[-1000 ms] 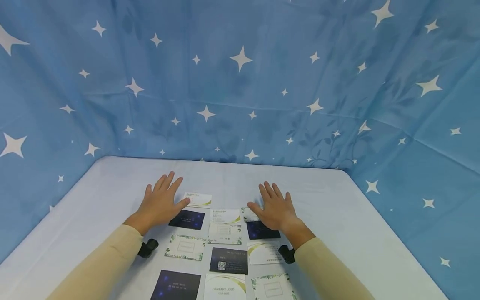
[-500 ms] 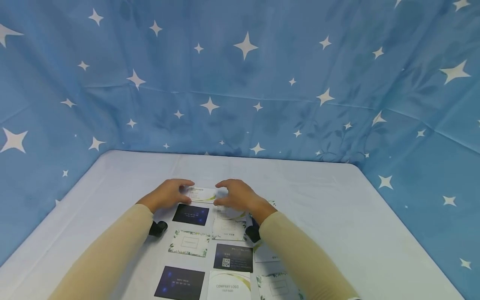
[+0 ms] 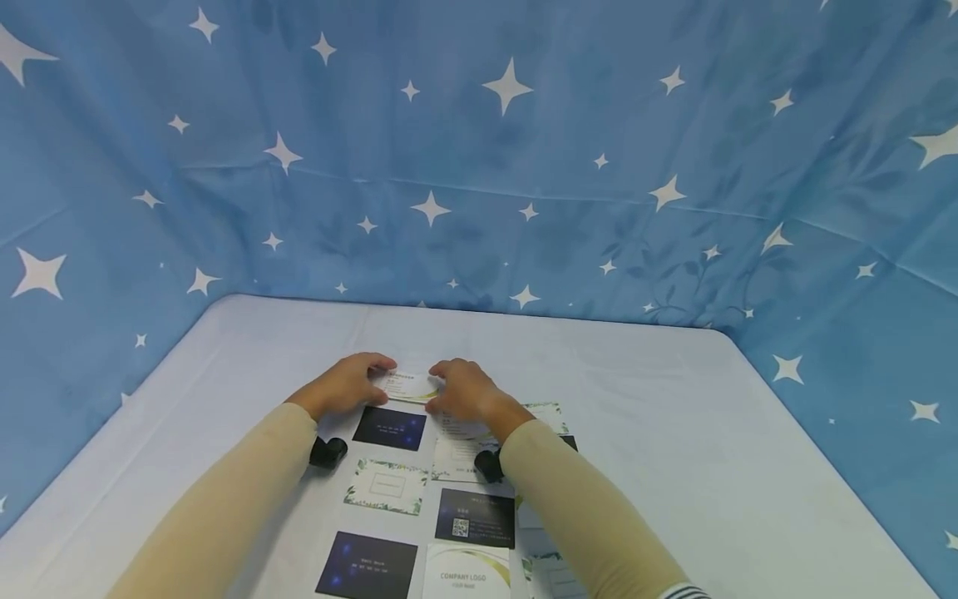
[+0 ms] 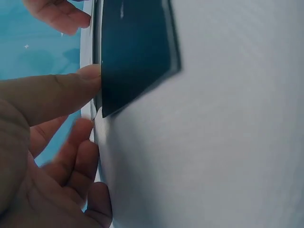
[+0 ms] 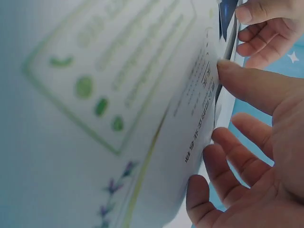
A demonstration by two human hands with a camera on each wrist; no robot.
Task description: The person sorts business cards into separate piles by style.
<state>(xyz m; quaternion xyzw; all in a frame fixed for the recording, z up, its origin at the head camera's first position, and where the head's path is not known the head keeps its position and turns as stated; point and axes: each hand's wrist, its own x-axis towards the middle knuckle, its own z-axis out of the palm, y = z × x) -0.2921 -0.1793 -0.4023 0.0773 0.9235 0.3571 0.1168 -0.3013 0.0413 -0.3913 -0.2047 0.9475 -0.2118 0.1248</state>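
Observation:
A white business card point(image 3: 412, 386) with a gold curve lies at the far end of a layout of cards in the head view. My left hand point(image 3: 346, 384) holds its left end, thumb near the closer corner and forefinger near the farther one. At the right end, my right hand point(image 3: 466, 393) holds it in the same way, fingers bent. In the left wrist view, the left thumb reaches the edge of a dark blue card point(image 4: 135, 52), which looms close. In the right wrist view, the right fingertips rest near the table, beyond printed white cards point(image 5: 190, 118).
Toward me lie another dark blue card point(image 3: 388, 428), a leaf-bordered card point(image 3: 386, 486), a black card with a QR code point(image 3: 475, 517) and a company logo card point(image 3: 467, 572). My right sleeve point(image 3: 584, 507) covers part of the right column. A blue star-patterned curtain point(image 3: 479, 166) stands behind the white table point(image 3: 674, 433).
Both hands were spread flat above the cards, then came together around the far white card with fingers bent. Over the last half second they closed in slightly on its ends.

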